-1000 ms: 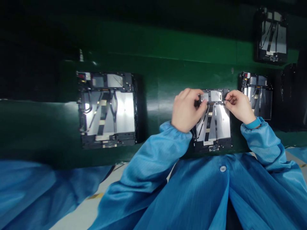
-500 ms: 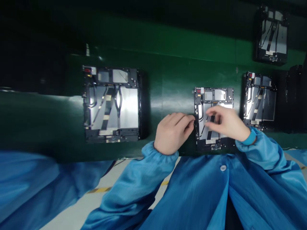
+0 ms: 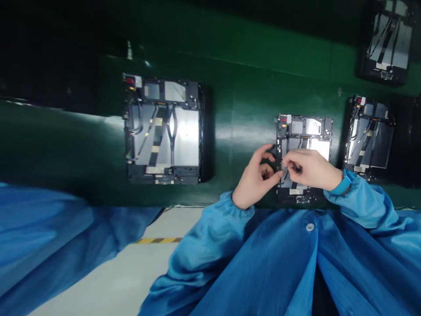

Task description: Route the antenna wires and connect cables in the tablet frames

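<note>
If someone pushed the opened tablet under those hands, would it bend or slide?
Probably stiff: the opened tablet shows a flat metal plate inside. It likely slides easily, since it lies flat on the glossy green surface. Its thin ribbon cables look floppy and fragile.

left hand (image 3: 255, 181), right hand (image 3: 312, 169) meeting over opened tablet (image 3: 312, 127), green belt (image 3: 237, 105)

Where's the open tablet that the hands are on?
The tablet lies right of centre in the head view on the green belt, under the right hand, left hand at its left edge.
</note>
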`<state>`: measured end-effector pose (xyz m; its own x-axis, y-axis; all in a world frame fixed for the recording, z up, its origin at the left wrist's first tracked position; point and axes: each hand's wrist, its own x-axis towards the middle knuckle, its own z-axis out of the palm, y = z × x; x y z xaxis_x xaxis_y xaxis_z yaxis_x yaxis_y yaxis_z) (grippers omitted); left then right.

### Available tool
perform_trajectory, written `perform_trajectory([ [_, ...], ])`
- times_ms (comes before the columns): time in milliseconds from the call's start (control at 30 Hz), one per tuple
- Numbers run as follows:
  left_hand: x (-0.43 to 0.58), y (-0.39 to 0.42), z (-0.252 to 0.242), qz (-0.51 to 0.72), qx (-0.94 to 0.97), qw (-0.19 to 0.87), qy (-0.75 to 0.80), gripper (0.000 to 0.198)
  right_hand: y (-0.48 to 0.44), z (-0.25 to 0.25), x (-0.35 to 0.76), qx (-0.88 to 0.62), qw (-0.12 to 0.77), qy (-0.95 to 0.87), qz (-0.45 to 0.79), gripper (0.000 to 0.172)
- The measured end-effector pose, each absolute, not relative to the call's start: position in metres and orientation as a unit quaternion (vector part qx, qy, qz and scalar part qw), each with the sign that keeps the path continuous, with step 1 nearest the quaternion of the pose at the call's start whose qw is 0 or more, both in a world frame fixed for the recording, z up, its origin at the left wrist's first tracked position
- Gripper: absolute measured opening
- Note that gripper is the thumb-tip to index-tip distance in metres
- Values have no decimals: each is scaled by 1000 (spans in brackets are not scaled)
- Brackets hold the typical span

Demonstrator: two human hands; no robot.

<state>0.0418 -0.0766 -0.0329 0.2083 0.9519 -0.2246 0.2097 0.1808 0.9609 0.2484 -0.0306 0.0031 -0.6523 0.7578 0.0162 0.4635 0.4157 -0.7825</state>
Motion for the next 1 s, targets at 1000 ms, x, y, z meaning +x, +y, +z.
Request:
perform_trajectory([
  [1000,55,-64,-34,352,426,604,574,49,-9,-23,242,-342,233,-852,322,23],
])
